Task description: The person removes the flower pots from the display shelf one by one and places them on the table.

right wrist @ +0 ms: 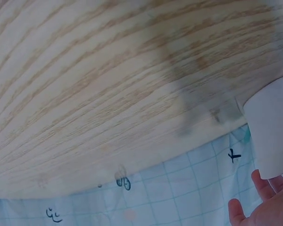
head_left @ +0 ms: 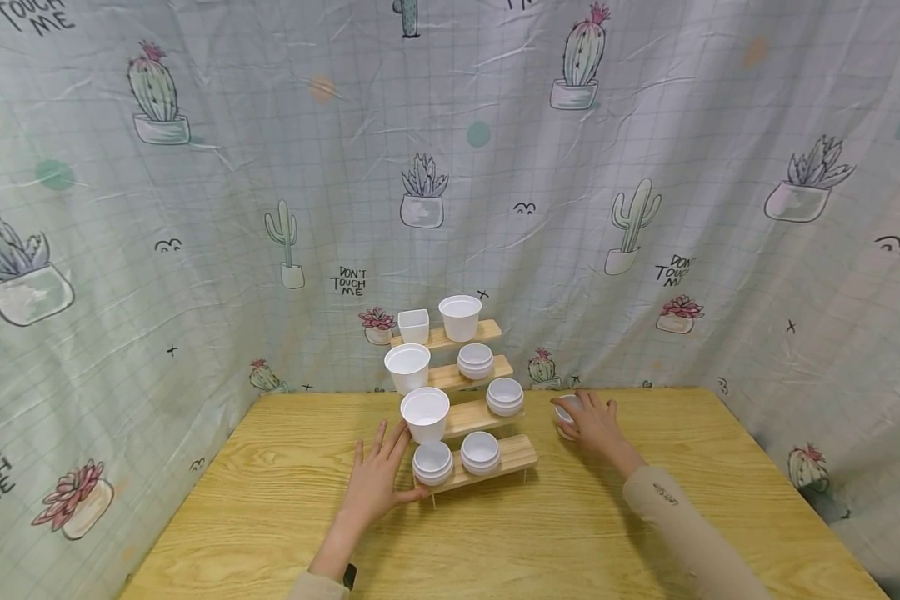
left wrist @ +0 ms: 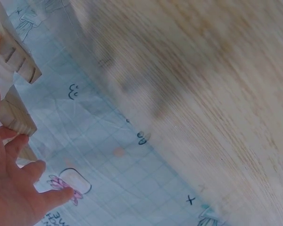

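A tiered wooden stand (head_left: 519,452) with several shelves carries white pots. At the top sit a square pot (head_left: 413,327) and a tapered round pot (head_left: 461,320). Wide tapered pots (head_left: 425,417) line the left of the middle shelves, with squat rounded pots (head_left: 505,398) to their right. Two more rounded pots, a left one (head_left: 432,465) and a right one (head_left: 481,454), share the lowest shelf. My left hand (head_left: 375,482) touches the stand's left side, fingers spread. Right of the stand, my right hand (head_left: 598,427) grips a white pot (right wrist: 271,129) at the table's back, partly hidden by the fingers.
The stand is on a wood-grain table (head_left: 285,492). A pale curtain (head_left: 480,242) printed with cacti hangs behind the table and along both sides, close to its back edge. A dark wristband (head_left: 349,576) shows at the left sleeve.
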The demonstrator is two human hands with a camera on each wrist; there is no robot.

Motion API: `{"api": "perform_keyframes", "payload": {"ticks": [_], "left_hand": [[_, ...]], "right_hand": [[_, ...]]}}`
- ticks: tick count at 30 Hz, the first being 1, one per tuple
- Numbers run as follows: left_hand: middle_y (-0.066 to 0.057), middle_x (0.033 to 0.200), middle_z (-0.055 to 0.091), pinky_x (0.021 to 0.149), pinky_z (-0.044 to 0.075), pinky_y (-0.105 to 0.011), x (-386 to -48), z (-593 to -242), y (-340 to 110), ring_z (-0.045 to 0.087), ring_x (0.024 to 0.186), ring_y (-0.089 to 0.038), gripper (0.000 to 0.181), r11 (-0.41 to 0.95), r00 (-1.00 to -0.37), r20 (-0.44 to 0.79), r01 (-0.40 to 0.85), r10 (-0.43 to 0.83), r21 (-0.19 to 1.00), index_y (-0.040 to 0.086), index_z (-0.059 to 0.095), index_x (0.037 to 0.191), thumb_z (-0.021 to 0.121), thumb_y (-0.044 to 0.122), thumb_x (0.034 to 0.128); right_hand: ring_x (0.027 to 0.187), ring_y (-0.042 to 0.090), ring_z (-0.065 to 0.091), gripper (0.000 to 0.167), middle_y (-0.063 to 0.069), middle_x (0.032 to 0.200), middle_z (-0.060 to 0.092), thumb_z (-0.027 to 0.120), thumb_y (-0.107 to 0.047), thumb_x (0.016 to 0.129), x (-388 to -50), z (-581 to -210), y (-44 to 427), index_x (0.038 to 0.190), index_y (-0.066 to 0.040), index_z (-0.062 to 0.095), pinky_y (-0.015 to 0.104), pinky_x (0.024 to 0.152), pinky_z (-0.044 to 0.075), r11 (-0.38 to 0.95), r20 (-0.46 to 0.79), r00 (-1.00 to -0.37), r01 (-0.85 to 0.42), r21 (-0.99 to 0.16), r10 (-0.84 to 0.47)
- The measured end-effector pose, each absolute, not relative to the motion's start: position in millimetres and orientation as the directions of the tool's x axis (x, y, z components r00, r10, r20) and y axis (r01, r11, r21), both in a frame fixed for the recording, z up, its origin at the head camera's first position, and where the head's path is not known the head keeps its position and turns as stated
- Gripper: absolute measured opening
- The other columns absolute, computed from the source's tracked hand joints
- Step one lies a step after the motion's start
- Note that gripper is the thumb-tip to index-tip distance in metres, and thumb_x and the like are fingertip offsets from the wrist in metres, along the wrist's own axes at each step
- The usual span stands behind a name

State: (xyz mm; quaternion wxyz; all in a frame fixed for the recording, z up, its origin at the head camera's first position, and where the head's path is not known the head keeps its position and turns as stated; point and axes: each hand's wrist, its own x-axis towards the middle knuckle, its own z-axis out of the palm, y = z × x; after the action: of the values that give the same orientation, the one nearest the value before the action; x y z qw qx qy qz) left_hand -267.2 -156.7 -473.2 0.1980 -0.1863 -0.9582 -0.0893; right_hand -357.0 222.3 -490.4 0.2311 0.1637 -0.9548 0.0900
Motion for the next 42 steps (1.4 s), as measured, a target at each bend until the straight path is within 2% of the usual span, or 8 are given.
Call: {"api": "perform_keyframes", "payload": {"ticks": [5,9,13,16,20,25,35,42], "left_hand": [[-0.005,0.146,0.030,0.095,0.024,-0.069,-266.9,-475.5,-157.3,0.025,0.133,-0.037,0.103,0.898,-0.814,0.474,0.429,0.337,0.099,0.016,0.027,0.141,0.067,0.063,0.0586],[-0.001,0.148,0.024,0.095,0.021,-0.071,-268.0,-480.1,-159.2,0.020,0.135,-0.034,0.103,0.882,-0.782,0.517,0.460,0.349,0.101,0.022,0.019,0.144,0.059,0.069,0.0621],[0.001,0.149,0.022,0.095,0.021,-0.071,-270.3,-483.1,-160.5,0.021,0.136,-0.033,0.101,0.877,-0.771,0.529,0.470,0.355,0.097,0.024,0.016,0.144,0.055,0.072,0.0634],[-0.001,0.148,0.024,0.094,0.022,-0.071,-270.0,-482.3,-159.6,0.021,0.135,-0.035,0.103,0.882,-0.777,0.520,0.462,0.353,0.091,0.022,0.018,0.144,0.058,0.070,0.0621],[-0.006,0.146,0.030,0.095,0.024,-0.069,-266.3,-475.3,-156.7,0.024,0.133,-0.038,0.104,0.898,-0.819,0.468,0.426,0.332,0.111,0.015,0.027,0.141,0.067,0.063,0.0583],[-0.005,0.146,0.029,0.098,0.023,-0.068,-269.0,-474.7,-157.2,0.023,0.134,-0.036,0.103,0.913,-0.854,0.413,0.393,0.318,0.111,0.013,0.029,0.140,0.068,0.062,0.0584],[-0.007,0.144,0.033,0.096,0.025,-0.068,-268.9,-473.9,-157.9,0.025,0.133,-0.037,0.103,0.909,-0.837,0.439,0.406,0.327,0.098,0.013,0.031,0.140,0.068,0.063,0.0578],[-0.004,0.146,0.029,0.098,0.023,-0.067,-268.6,-475.0,-157.7,0.023,0.135,-0.035,0.104,0.914,-0.856,0.407,0.392,0.319,0.109,0.014,0.028,0.141,0.067,0.064,0.0587]], "right_hand": [[0.101,0.036,0.047,0.037,0.018,0.110,0.050,0.063,-0.029,0.081,-357.7,-491.8,223.1,0.116,-0.022,0.058,0.062,0.074,0.033,0.935,0.477,-0.837,-0.346,-0.079,-0.269],[0.100,0.036,0.048,0.037,0.018,0.110,0.050,0.063,-0.030,0.081,-358.2,-492.7,223.7,0.117,-0.022,0.058,0.061,0.073,0.033,0.936,0.484,-0.833,-0.343,-0.073,-0.268],[0.101,0.037,0.047,0.038,0.019,0.112,0.050,0.064,-0.031,0.081,-358.7,-493.9,224.8,0.117,-0.022,0.058,0.062,0.073,0.033,0.937,0.491,-0.830,-0.342,-0.075,-0.264],[0.103,0.037,0.046,0.039,0.020,0.115,0.049,0.063,-0.032,0.081,-358.6,-494.7,225.5,0.118,-0.023,0.057,0.062,0.075,0.033,0.938,0.484,-0.835,-0.338,-0.079,-0.260],[0.105,0.038,0.045,0.041,0.020,0.120,0.047,0.062,-0.034,0.081,-358.0,-495.8,226.7,0.120,-0.024,0.055,0.062,0.076,0.033,0.936,0.467,-0.845,-0.341,-0.093,-0.261],[0.105,0.039,0.044,0.043,0.020,0.123,0.045,0.062,-0.038,0.081,-356.4,-496.1,229.8,0.121,-0.025,0.053,0.062,0.075,0.033,0.937,0.483,-0.837,-0.339,-0.085,-0.259],[0.106,0.040,0.046,0.046,0.020,0.126,0.045,0.064,-0.037,0.079,-349.2,-496.8,236.2,0.122,-0.025,0.053,0.060,0.073,0.034,0.928,0.510,-0.813,-0.366,-0.073,-0.281],[0.104,0.037,0.048,0.046,0.017,0.126,0.047,0.066,-0.037,0.077,-341.7,-496.7,238.8,0.120,-0.027,0.054,0.058,0.072,0.034,0.925,0.562,-0.773,-0.379,-0.037,-0.294]]}}
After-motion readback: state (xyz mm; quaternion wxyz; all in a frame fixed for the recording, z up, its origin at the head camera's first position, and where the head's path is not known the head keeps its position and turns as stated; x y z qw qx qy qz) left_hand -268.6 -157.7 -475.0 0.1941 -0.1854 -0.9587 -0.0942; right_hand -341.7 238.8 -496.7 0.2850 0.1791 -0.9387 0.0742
